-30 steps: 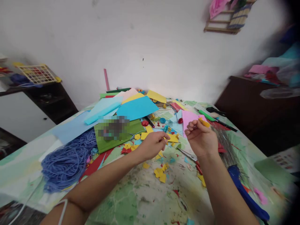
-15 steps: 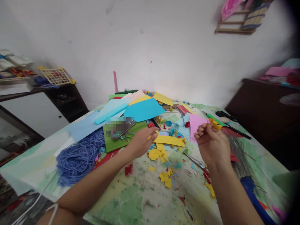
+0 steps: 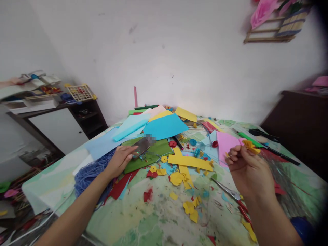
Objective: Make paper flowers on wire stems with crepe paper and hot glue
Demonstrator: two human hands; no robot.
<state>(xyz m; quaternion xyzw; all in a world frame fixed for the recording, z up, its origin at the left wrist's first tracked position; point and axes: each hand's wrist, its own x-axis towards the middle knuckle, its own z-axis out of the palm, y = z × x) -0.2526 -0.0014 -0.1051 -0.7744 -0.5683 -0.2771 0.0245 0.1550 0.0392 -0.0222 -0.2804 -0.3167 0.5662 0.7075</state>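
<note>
My left hand (image 3: 122,159) reaches to a phone (image 3: 141,147) lying on green paper (image 3: 159,149). Its fingers are stretched out, and the fingertips touch or hover at the phone's near left edge; exact contact is hard to make out. Held up on the right, my right hand (image 3: 249,167) pinches a yellow paper flower (image 3: 251,147) by its thin stem between thumb and fingers. Behind that hand lies a pink sheet (image 3: 223,145). Below and left of it, scissors (image 3: 228,189) with red handles lie partly hidden by my wrist.
A bundle of blue-purple cord (image 3: 89,179) lies left of the phone. Yellow strips (image 3: 191,161), cut petals (image 3: 189,207) and red scraps litter the middle of the table. Coloured sheets (image 3: 166,127) are stacked near the wall. A green cutter (image 3: 247,138) lies at right.
My left hand has moved left from the yellow paper pieces to the phone. My right hand still holds the yellow flower. The view has shifted a little to the left.
</note>
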